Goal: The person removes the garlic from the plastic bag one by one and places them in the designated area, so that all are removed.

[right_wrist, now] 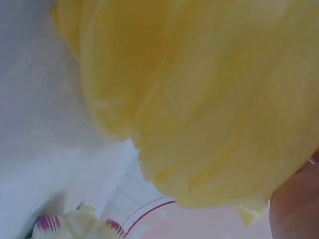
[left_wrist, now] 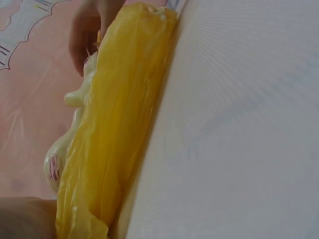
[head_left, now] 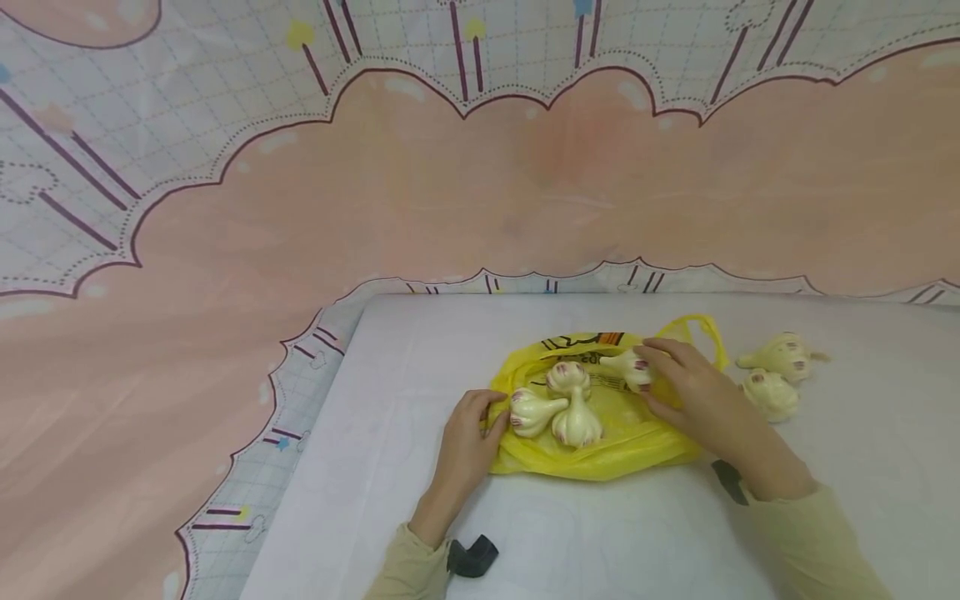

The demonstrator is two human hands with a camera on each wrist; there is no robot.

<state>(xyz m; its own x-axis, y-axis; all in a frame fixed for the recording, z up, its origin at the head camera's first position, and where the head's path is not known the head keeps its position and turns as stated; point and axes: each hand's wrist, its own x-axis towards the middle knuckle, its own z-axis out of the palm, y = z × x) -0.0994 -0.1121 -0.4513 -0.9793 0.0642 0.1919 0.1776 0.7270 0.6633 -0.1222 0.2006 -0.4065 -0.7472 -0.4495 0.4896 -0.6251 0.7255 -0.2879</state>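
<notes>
A yellow plastic bag (head_left: 637,450) lies spread with its mouth facing up. Three white garlic bulbs with purple marks, one left (head_left: 531,413), one at the back (head_left: 567,377) and one in front (head_left: 577,425), sit together on its left part. My left hand (head_left: 467,442) pinches the bag's left edge between thumb and fingers. Over the bag's right side, my right hand (head_left: 701,404) holds another garlic bulb (head_left: 636,369), its stem pointing left. The yellow plastic (right_wrist: 199,99) fills most of the right wrist view and hides that bulb. From the left wrist, the bag's side (left_wrist: 124,109) stands up.
Two more garlic bulbs, one behind (head_left: 786,357) and one nearer (head_left: 770,396), lie on the white table (head_left: 375,433) right of the bag. A bag handle loop (head_left: 712,329) sticks up behind the right hand. A patterned cloth (head_left: 525,183) hangs behind the table.
</notes>
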